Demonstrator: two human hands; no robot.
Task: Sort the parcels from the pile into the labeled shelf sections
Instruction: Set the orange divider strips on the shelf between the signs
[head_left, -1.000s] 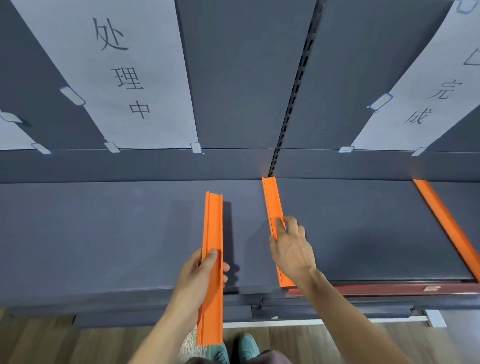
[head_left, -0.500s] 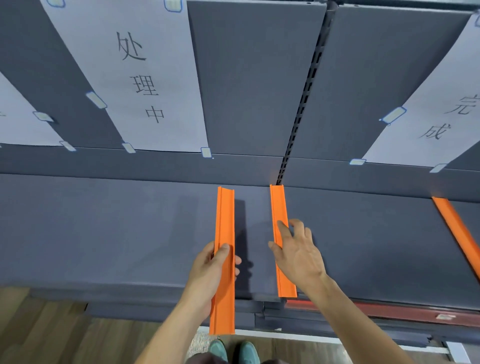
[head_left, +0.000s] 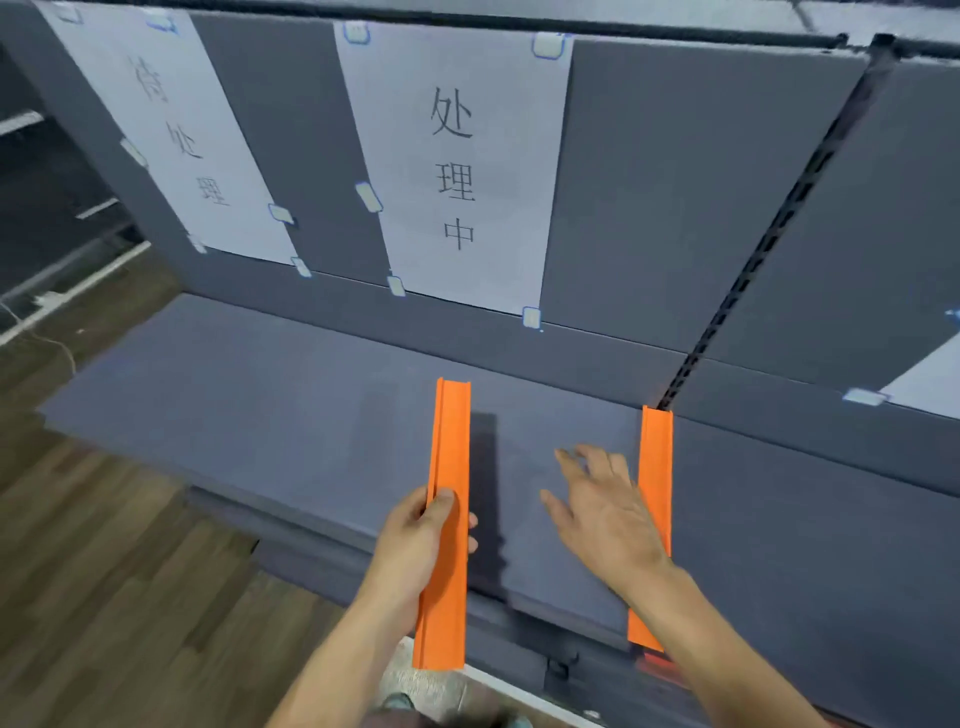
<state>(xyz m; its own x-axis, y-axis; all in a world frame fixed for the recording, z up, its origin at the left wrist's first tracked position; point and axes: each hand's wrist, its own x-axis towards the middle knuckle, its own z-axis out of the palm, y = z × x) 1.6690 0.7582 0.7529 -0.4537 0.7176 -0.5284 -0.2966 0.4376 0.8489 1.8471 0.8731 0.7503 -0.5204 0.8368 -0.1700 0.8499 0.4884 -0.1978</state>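
Head view. A grey shelf runs across the frame below a grey back panel, with wood floor at lower left. A black slotted upright splits the panel and meets the shelf at the far end of the right divider.

Three white paper labels are taped to the panel. The left label is blurred, the middle label reads 处理中, and only a corner of the right label shows.

Two orange channel dividers lie front to back. The right divider lies on the shelf. The near end of the left divider juts past the shelf's front edge, and its shadow falls just to its right.

The left hand grips the left divider, thumb on top and fingers curled beneath. The right hand is open with fingers spread over the shelf between the dividers, just beside the right one. Contact with the shelf cannot be told.
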